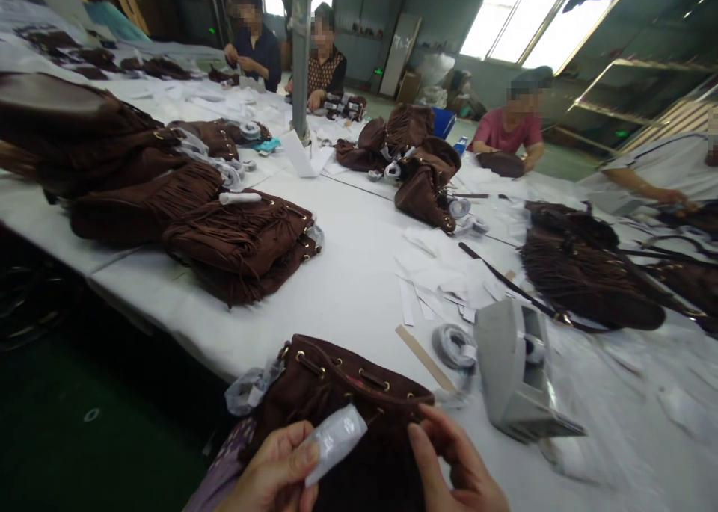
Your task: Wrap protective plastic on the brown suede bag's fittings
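A dark brown drawstring bag (359,381) with gold eyelets rests at the table's front edge, close to my body. My left hand (280,463) grips a small tube-shaped packet (336,439) in whitish wrapping, thumb on top, over the front of the bag. At the bag's right side, my right hand (449,452) pinches the edge near the opening between thumb and forefinger. Clear plastic wrapping (247,394) bunches at the left of the bag. What lies under my fingers on the right is hidden.
Right of the bag stand a grey tape dispenser (499,370) and a wrapped coil (454,346). More fringed brown bags (241,243) are piled on the left. Paper scraps (431,273) litter the white table (348,273). A metal post (301,56) rises mid-table. Several people sit around it.
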{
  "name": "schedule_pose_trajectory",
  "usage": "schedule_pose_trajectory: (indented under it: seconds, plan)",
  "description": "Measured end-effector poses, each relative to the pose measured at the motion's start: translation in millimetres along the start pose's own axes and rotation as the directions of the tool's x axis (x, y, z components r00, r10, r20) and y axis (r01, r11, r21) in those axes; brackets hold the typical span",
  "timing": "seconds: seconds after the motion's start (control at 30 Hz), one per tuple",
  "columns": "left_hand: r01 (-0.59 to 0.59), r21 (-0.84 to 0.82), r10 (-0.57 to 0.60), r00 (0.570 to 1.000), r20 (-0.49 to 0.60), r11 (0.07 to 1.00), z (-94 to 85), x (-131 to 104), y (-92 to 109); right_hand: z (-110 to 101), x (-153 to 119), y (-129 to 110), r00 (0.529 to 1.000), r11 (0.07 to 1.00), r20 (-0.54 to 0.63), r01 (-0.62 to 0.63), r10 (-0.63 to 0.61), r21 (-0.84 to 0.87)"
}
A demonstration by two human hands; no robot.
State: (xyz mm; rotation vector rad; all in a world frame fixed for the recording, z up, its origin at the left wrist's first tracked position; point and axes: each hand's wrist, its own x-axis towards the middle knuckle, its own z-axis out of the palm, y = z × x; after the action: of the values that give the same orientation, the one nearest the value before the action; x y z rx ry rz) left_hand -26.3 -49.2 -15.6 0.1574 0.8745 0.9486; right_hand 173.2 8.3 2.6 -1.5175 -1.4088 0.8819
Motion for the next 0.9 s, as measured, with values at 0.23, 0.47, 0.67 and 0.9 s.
schedule_pose_trajectory:
  seconds: [0.23,0.47,0.67,0.9]
  plan:
    - [-0.042,0.064,0.042,0.999,0.015,0.997,-11.1,-3.1,1.9,8.4,46.8,2.8,0.779,0.717,0.436,0.606,-0.45,-0.344]
    - [-0.081,0.214,0.079,0.997,0.015,0.974,-42.4,-10.3,6.9,12.9,11.0,13.9,0.641,0.579,0.346,0.767,-0.685,-0.276]
    - [-0.084,0.488,0.097,0.995,-0.003,0.869,-33.5,7.8,6.2,31.4,41.8,43.3,0.806,0.512,0.3,0.565,-0.51,-0.647]
    - [-0.22,0.506,0.326,0.936,-0.131,0.834,-26.6,14.0,39.1,45.6,56.4,49.0,0.847,0.428,0.306,0.494,-0.435,-0.757]
